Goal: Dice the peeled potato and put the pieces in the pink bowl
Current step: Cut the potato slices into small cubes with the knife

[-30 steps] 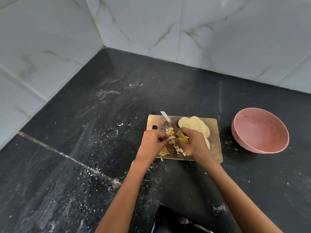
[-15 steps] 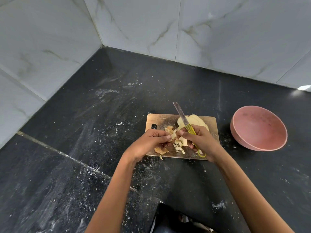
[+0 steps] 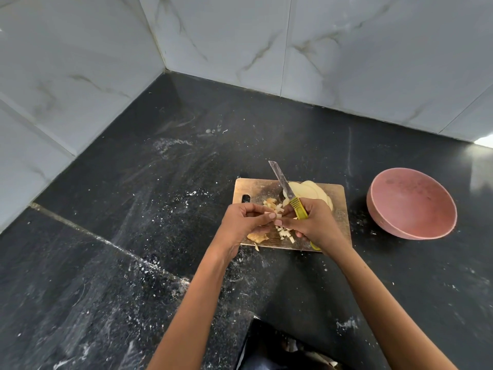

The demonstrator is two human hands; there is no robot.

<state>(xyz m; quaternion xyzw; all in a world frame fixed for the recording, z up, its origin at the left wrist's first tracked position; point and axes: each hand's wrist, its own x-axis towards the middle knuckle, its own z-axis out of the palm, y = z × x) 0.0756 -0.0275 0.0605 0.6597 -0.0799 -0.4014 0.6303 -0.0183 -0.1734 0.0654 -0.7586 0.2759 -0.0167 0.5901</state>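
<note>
Hands now together: right hand (image 3: 313,225) gripping knife (image 3: 289,194), left hand (image 3: 244,222) pinching dice (image 3: 277,215).

Left hand (image 3: 244,222) and right hand (image 3: 312,222) curled, fingertips meeting, forearms converging.

You will find no text, label, brand, number or sign that can be read here. The yellow knife handle (image 3: 299,208) may carry a mark, but it is too small to tell. The pink bowl (image 3: 412,202) and cutting board (image 3: 256,189) show no writing.
</note>
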